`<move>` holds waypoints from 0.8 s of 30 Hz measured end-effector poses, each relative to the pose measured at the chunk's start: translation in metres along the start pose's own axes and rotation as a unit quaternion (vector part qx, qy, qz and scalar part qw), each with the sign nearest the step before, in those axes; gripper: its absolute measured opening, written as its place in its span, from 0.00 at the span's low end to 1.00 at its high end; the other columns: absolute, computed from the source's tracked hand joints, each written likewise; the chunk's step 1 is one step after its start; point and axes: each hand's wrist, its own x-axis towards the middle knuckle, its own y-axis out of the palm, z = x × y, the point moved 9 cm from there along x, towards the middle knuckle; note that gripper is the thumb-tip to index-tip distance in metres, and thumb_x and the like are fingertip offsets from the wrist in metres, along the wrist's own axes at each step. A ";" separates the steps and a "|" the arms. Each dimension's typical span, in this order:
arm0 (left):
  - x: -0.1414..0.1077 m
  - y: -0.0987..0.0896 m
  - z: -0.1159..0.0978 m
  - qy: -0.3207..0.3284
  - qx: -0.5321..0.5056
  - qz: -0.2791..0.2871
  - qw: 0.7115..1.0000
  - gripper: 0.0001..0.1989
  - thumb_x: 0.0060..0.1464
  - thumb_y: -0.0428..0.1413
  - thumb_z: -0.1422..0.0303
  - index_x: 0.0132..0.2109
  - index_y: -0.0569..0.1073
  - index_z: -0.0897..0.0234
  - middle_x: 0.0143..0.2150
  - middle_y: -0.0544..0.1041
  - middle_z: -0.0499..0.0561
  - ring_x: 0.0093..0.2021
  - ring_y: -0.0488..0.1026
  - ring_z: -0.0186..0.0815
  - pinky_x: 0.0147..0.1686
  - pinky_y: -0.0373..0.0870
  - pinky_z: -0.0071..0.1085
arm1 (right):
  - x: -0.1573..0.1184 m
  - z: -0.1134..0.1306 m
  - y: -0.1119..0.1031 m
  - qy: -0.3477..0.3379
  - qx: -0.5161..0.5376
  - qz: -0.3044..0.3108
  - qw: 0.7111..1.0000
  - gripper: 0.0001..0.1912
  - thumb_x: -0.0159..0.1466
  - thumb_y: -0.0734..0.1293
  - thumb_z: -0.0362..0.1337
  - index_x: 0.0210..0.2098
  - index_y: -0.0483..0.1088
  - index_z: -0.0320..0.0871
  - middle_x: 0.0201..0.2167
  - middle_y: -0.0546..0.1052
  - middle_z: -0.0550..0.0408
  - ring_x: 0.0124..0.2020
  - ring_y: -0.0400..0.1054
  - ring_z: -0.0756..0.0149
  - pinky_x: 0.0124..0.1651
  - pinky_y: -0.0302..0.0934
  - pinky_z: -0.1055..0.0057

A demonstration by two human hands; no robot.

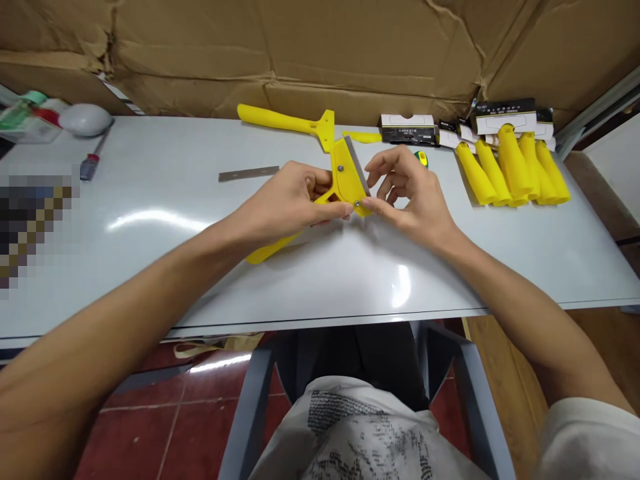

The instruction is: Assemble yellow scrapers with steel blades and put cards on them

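A yellow scraper with a metal blade along its right edge is held up over the white table. My left hand grips it where the handle meets the head, and the handle's end pokes out below that hand. Two screws show on the head. My right hand has its thumb on the lower screw at the head's bottom corner, its other fingers curled loosely beside the blade. Behind lies a second yellow scraper. A loose metal blade rests left of my left hand.
Several yellow sleeves and black-and-white packages lie at the right back. A screwdriver and a white rounded object sit at the left. Cardboard stands behind the table.
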 end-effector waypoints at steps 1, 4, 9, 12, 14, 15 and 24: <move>0.000 0.003 0.003 -0.025 -0.011 0.015 1.000 0.13 0.56 0.71 0.55 0.37 0.85 0.60 0.30 0.77 0.48 0.30 0.70 0.34 0.30 0.66 0.30 | -0.002 0.005 0.001 -0.027 -0.030 -0.015 0.999 0.27 0.74 0.77 0.63 0.56 0.78 0.48 0.49 0.82 0.52 0.33 0.71 0.69 0.33 0.71 0.69; -0.002 0.010 0.009 -0.081 -0.038 0.053 0.995 0.12 0.57 0.70 0.58 0.38 0.83 0.61 0.30 0.75 0.49 0.30 0.69 0.33 0.31 0.66 0.30 | -0.006 0.020 0.006 -0.096 -0.102 -0.027 0.990 0.18 0.80 0.71 0.57 0.53 0.81 0.50 0.51 0.80 0.49 0.36 0.71 0.66 0.33 0.71 0.67; -0.004 0.008 0.002 -0.090 -0.020 0.030 0.995 0.13 0.58 0.67 0.56 0.40 0.83 0.61 0.33 0.76 0.49 0.32 0.72 0.34 0.34 0.68 0.30 | -0.009 0.025 0.009 -0.129 -0.145 -0.042 0.980 0.17 0.83 0.69 0.51 0.47 0.82 0.47 0.47 0.78 0.49 0.36 0.69 0.66 0.36 0.73 0.65; -0.007 0.010 0.001 -0.087 -0.008 0.025 0.996 0.12 0.59 0.67 0.56 0.38 0.82 0.60 0.32 0.76 0.49 0.33 0.74 0.35 0.35 0.69 0.30 | -0.009 0.021 0.011 -0.128 -0.178 -0.046 0.975 0.14 0.84 0.68 0.47 0.46 0.79 0.46 0.46 0.78 0.50 0.37 0.70 0.65 0.38 0.72 0.65; -0.007 0.011 0.001 -0.075 -0.006 0.028 0.997 0.11 0.60 0.67 0.57 0.38 0.82 0.60 0.31 0.77 0.48 0.32 0.74 0.35 0.34 0.68 0.30 | -0.010 0.020 0.013 -0.126 -0.206 -0.045 0.969 0.12 0.84 0.66 0.44 0.47 0.78 0.47 0.47 0.78 0.51 0.39 0.71 0.63 0.38 0.69 0.65; -0.006 0.012 0.001 -0.062 -0.007 0.029 0.998 0.11 0.60 0.67 0.57 0.39 0.83 0.59 0.31 0.77 0.48 0.31 0.73 0.34 0.32 0.68 0.30 | -0.010 0.019 0.014 -0.124 -0.217 -0.046 0.967 0.11 0.85 0.65 0.42 0.47 0.77 0.47 0.48 0.78 0.50 0.41 0.72 0.62 0.38 0.69 0.66; -0.004 0.016 0.002 -0.003 -0.035 0.028 0.999 0.07 0.63 0.68 0.61 0.40 0.85 0.60 0.30 0.79 0.50 0.28 0.72 0.33 0.27 0.67 0.28 | -0.006 0.016 0.012 -0.068 -0.208 -0.015 0.976 0.12 0.83 0.67 0.45 0.45 0.79 0.49 0.52 0.78 0.49 0.42 0.72 0.61 0.40 0.70 0.63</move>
